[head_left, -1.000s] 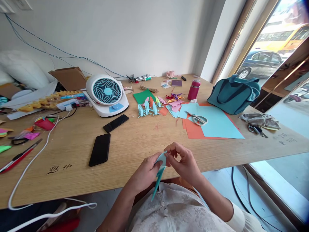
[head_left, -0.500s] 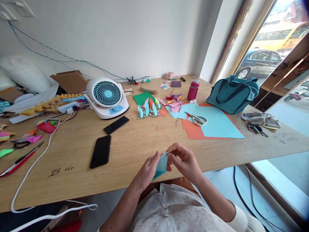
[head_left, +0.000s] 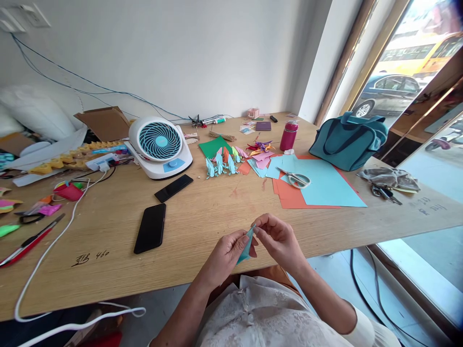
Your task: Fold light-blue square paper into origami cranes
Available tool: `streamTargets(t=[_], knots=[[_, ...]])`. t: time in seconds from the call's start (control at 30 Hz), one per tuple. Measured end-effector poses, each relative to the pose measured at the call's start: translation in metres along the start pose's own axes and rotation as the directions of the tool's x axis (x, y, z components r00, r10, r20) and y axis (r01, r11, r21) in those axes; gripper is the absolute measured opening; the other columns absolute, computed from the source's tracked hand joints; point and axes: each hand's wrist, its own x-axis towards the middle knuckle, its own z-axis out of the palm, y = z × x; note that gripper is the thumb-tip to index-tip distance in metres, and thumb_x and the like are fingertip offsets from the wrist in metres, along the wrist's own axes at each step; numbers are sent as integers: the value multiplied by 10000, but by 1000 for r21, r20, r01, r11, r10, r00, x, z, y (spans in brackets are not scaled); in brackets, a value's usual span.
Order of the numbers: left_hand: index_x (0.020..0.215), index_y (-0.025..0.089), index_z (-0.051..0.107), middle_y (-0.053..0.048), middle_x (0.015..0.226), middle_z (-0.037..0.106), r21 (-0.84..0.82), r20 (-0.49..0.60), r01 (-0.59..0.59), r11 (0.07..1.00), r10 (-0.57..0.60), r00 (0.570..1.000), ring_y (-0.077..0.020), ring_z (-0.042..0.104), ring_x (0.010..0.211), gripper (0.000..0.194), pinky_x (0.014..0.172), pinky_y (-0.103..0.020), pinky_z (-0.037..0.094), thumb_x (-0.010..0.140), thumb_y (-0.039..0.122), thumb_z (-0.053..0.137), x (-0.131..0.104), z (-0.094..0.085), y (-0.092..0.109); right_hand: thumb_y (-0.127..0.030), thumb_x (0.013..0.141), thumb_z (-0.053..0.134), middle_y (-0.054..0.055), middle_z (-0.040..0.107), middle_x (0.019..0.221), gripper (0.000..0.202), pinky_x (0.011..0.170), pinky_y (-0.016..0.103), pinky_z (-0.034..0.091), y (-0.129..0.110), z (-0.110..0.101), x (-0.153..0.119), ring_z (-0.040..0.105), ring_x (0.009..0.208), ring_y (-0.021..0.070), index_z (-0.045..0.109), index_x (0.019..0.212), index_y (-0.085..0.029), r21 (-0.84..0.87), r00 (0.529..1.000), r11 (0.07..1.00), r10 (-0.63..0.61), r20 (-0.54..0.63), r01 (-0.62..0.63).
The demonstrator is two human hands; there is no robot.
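A small folded piece of light blue paper [head_left: 245, 252] is held between both hands just over the table's front edge. My left hand [head_left: 227, 254] grips its left side, the thumb pressed on the paper's face. With thumb and forefinger my right hand [head_left: 278, 241] pinches the pointed top corner. Part of the paper is covered by the fingers. Beyond the hands, folded light blue paper figures [head_left: 220, 165] stand in a row, with pink, orange and yellow ones behind them.
Scissors [head_left: 298, 180] lie on large light blue sheets [head_left: 333, 180] over orange paper [head_left: 291, 197]. Farther back stand a red bottle [head_left: 288, 136] and a teal bag [head_left: 349, 142]. Leftward are a white fan [head_left: 161, 144], two black phones [head_left: 150, 227] and a white cable [head_left: 54, 241].
The blue paper now looks narrower, its sides brought together toward the top corner. My left thumb and fingers have moved right and closed over it, nearer my right hand.
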Motion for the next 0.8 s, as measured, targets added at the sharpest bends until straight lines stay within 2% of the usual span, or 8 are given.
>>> streamTargets(t=[0.3, 0.57, 0.73, 0.8], knots=[[772, 155, 631, -30, 756, 647, 64, -71, 0, 998, 4, 997, -154, 581, 751, 448, 760, -249, 421, 1003, 480, 426, -1, 3, -4, -382, 931, 628, -10, 580, 661, 214, 559, 268, 480, 1, -1, 1, 584, 579, 131, 608, 840, -189, 9, 1000, 1000, -24, 9, 24], [968, 168, 673, -13, 729, 648, 79, -122, -19, 997, 29, 992, -155, 594, 753, 361, 776, -250, 425, 1004, 447, 445, -3, 10, -5, -370, 941, 603, 9, 604, 701, 220, 602, 253, 477, 0, -2, -1, 585, 655, 136, 613, 815, -189, -119, 996, 992, -55, -64, 47], [764, 166, 618, -11, 723, 649, 87, -154, -7, 996, 20, 988, -136, 584, 715, 408, 726, -234, 409, 1004, 446, 444, -2, 13, -4, -359, 945, 594, -8, 579, 696, 208, 595, 249, 472, 0, 0, -1, 574, 621, 124, 596, 809, -201, -147, 994, 988, -70, -88, 56], [737, 165, 609, -13, 725, 655, 98, -177, -1, 995, 18, 984, -133, 579, 701, 420, 703, -230, 402, 1003, 445, 446, -1, 15, -4, -367, 948, 589, -12, 579, 686, 212, 599, 253, 473, 1, 1, -1, 573, 609, 124, 594, 812, -204, -148, 994, 988, -64, -94, 49]])
